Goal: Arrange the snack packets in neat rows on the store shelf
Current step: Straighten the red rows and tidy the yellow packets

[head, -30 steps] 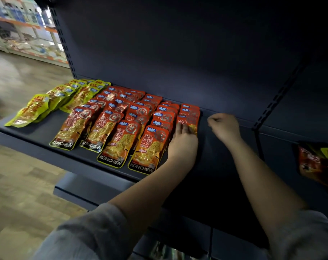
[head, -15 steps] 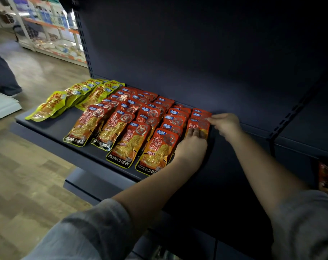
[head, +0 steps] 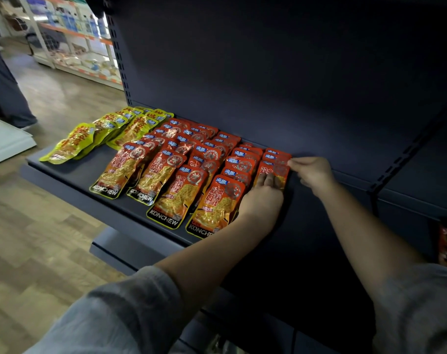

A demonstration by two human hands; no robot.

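- I have both hands on the rightmost row of red snack packets (head: 272,172), which lies on the dark store shelf (head: 71,172) at the right end of the laid-out block.
- My left hand (head: 262,200) rests flat on the near packet of that row, fingers straight and together, pressing it down onto the shelf.
- My right hand (head: 313,172) has its fingers curled; the fingertips pinch the right edge of the packets further back in the same row.
- The other red rows (head: 176,175) run leftwards in overlapping lines, each packet shingled over the one behind it, with KONCHEW printed at the near ends.
- Far left, the yellow packets (head: 107,134) lie in looser, fanned rows; the nearest one hangs towards the shelf's left end.
- I judge the packets light, thin and pliant, with a glossy film that will slide readily over its neighbours.
- A push on one is likely to carry the shingled ones with it, so I would steady the row with a flat palm.
- The best hold looks to be the flat sealed edges at the sides or top, pinched lightly, not the filled middle, since the contents may crush.
- The right part of the shelf (head: 319,238) is dark, and I cannot make out its detail.
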